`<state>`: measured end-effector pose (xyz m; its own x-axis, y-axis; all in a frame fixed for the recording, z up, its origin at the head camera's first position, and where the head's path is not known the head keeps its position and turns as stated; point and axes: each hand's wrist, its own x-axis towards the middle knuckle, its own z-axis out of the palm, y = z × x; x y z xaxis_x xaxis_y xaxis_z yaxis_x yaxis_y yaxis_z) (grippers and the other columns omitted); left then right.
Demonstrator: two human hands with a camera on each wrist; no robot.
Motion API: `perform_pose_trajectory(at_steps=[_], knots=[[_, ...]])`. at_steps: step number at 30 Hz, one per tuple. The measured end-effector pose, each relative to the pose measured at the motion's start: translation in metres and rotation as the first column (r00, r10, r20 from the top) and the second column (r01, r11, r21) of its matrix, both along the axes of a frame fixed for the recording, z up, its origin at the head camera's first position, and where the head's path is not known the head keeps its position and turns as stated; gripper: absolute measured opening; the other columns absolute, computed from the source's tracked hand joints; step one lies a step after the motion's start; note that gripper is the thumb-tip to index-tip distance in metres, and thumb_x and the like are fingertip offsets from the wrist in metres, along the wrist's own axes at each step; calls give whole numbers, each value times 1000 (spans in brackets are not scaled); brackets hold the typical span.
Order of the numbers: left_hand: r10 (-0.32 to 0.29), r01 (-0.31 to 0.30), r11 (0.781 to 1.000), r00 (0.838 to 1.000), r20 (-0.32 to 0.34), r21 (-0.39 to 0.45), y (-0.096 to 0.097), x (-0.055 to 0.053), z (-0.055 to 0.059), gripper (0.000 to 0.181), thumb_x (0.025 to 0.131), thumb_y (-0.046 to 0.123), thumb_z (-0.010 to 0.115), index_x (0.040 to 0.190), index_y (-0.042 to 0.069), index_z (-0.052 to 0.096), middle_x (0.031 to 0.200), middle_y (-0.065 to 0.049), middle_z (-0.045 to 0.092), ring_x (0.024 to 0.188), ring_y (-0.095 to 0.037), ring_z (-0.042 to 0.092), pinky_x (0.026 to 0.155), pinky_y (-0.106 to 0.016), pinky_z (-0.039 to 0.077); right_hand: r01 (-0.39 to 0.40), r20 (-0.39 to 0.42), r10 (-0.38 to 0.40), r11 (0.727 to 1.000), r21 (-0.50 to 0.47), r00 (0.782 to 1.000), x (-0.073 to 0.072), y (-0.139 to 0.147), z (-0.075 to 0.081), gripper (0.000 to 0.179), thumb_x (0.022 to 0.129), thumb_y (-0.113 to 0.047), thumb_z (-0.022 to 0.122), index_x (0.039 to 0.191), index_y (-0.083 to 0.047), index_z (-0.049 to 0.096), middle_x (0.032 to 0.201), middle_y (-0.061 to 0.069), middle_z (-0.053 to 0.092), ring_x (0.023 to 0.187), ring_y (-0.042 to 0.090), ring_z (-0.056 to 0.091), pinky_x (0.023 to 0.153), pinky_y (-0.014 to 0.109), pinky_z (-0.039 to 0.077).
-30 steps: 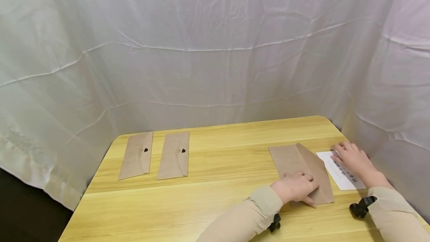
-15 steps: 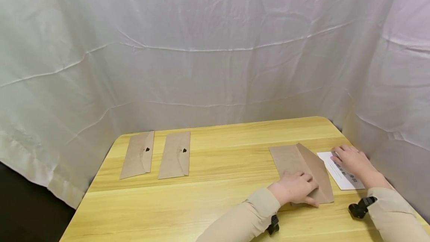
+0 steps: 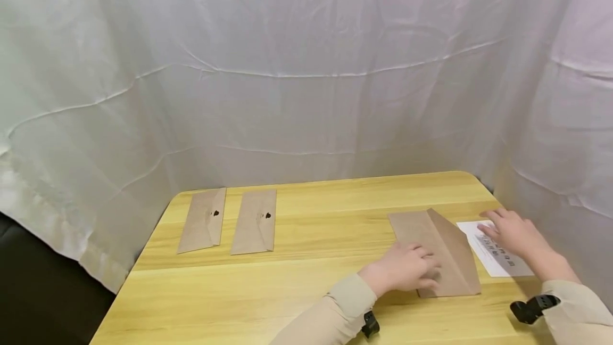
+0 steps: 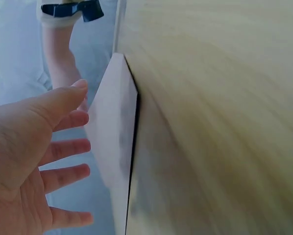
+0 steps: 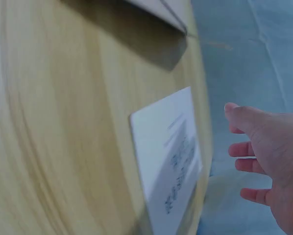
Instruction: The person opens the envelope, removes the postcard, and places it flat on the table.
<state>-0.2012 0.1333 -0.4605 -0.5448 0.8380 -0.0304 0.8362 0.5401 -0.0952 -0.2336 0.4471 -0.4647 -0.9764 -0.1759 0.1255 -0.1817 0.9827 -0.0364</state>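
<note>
A brown paper envelope (image 3: 450, 260) lies on the right part of the table, its pointed flap (image 3: 457, 246) spread out to the right. Over its left half hovers my left hand (image 3: 403, 266); the left wrist view shows the fingers spread and apart from the paper. To the right of the envelope is a white card (image 3: 498, 257) with dark printed writing, flat on the wood. My right hand (image 3: 519, 234) is above the card's far right side. In the right wrist view its fingers are loosely extended with nothing between them, and the card (image 5: 166, 156) lies below.
Two closed brown envelopes, one (image 3: 203, 221) near the left edge and another (image 3: 255, 221) beside it, each bear a small black mark. The yellow wooden table (image 3: 325, 238) is bounded by pale curtains (image 3: 306, 111) at the back and sides.
My left hand has lifted off the envelope and drawn back left. My right hand has risen a little from the card. The envelope and card stay in place; the head view has shifted slightly.
</note>
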Motion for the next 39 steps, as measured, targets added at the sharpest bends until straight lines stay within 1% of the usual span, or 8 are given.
perform_pose_trajectory(at_steps=[8,13,18,21,25,30,35,39], knots=[[9,-12,992,1000,25,125,-39,-8,8,43,98,56,42,137,40,51,142,19,51,134,-3,46,113,-42,39,-34,-40,33,999,-23,999,4,-22,23,42,97,-34,57,120,0,60,121,32,58,106,54,53,76,70,44],[0,2,977,1000,-10,213,-64,-11,14,39,100,48,46,136,34,54,136,17,58,128,-5,53,110,-37,42,-70,-59,68,997,-29,996,9,-45,35,38,94,-31,62,119,-2,61,119,29,61,108,50,56,76,67,45],[12,4,960,998,-55,279,-90,-15,24,37,101,41,48,135,28,57,133,11,62,125,-7,57,107,-31,44,-128,-92,124,991,-39,988,10,-71,43,37,91,-26,67,119,-2,62,116,26,64,107,49,59,81,62,49],[27,7,942,995,-96,336,-105,-18,27,36,101,39,50,132,24,60,130,9,64,120,-8,61,105,-28,47,-161,-115,153,985,-58,981,10,-87,45,38,90,-25,68,119,-2,62,117,24,65,107,47,60,84,61,49],[60,-12,915,993,-106,404,-124,-20,29,34,100,36,52,128,20,63,125,6,67,114,-8,65,101,-24,49,-204,-142,192,976,-78,971,9,-107,44,37,89,-23,70,119,-3,64,116,22,66,105,45,62,83,60,50],[165,-140,884,986,-18,446,-146,-20,35,34,100,36,53,130,21,62,126,5,67,115,-11,64,101,-27,50,-231,-129,218,968,-96,967,4,-135,43,37,90,-25,68,122,-5,64,119,19,66,109,43,62,89,59,49],[252,-248,822,966,64,512,-175,-17,40,34,99,33,56,130,21,61,128,3,66,118,-15,63,101,-32,50,-288,-121,275,952,-103,954,0,-168,43,37,92,-27,66,123,-7,63,121,16,66,109,40,63,92,58,49],[292,-294,767,951,97,570,-196,-18,36,33,98,31,58,129,20,63,125,1,68,115,-17,64,99,-34,52,-356,-140,344,932,-67,928,1,-191,40,34,92,-26,67,120,-7,65,115,12,68,97,30,67,81,47,55]])
